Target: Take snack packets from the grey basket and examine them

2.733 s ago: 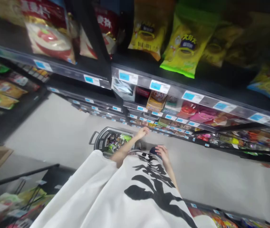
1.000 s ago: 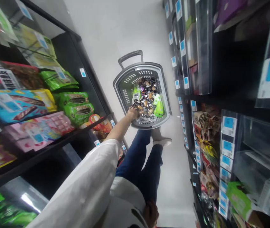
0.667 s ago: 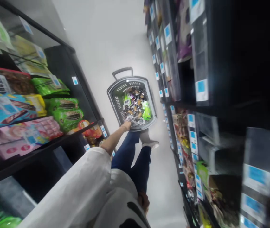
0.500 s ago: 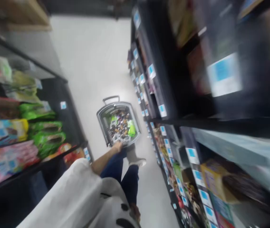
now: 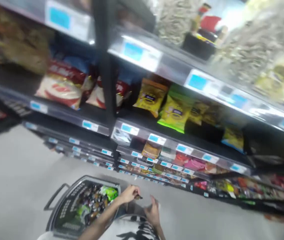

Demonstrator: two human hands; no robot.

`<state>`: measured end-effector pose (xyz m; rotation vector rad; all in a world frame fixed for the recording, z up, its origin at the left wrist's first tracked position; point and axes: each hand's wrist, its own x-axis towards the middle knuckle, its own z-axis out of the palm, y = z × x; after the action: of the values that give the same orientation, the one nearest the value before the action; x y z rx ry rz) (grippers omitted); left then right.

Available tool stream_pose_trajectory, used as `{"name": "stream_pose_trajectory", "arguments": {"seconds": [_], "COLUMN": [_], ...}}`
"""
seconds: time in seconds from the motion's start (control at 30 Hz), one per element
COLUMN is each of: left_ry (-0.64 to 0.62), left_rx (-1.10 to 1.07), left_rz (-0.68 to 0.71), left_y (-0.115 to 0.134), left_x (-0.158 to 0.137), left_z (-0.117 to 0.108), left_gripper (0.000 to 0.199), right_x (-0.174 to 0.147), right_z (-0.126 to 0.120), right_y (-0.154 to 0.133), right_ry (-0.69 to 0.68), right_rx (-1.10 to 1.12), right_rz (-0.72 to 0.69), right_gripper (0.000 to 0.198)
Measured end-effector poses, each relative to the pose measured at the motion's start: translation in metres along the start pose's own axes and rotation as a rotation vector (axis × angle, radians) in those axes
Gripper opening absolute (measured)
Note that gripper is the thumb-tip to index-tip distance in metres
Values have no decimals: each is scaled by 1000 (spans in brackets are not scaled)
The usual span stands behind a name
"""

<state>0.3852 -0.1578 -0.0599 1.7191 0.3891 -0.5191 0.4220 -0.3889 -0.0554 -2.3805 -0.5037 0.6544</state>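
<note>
Much floor [image 5: 207,215] beside right hand [image 5: 153,212]; left hand [image 5: 131,194] near basket rim [image 5: 103,181].

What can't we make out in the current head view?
All in the head view:
Small dark thing in the left hand: too small and blurred to identify, partly covered by the hand.
Basket: part of its near side is hidden by the left forearm.
Packets in the basket: too small and blurred to count.
Price labels: writing lost to blur.
Clear bags on the top shelf: cut off by the upper edge.
</note>
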Motion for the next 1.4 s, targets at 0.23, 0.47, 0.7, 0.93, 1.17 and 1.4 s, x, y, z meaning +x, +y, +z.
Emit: {"name": "stream_pose_trajectory", "arguments": {"seconds": [0.23, 0.47, 0.7, 0.93, 1.17, 1.4], "left_ry": [-97, 233, 103, 102, 216, 308], "left_rx": [-109, -483, -561, -521, -560, -567], "left_rz": [256, 193, 140, 97, 92, 93], "left_y": [98, 128, 123, 107, 114, 105], "left_x": [11, 2, -16, -42, -56, -65], "left_z": [6, 9, -1, -15, 1, -3], "left_gripper": [23, 71, 68, 56, 55, 49], "right_x": [20, 28, 32, 9, 11, 16], "right_z": [-34, -85, -107, -84, -101, -83], "right_y": [-19, -64, -103, -116, -118, -130], "right_ry": [-54, -148, -210, -246, -298, -269], "right_rx": [488, 798, 958, 1014, 963, 936], "right_rz": [138, 129, 84, 253, 217, 233], "right_gripper": [37, 50, 63, 61, 49, 48]}}
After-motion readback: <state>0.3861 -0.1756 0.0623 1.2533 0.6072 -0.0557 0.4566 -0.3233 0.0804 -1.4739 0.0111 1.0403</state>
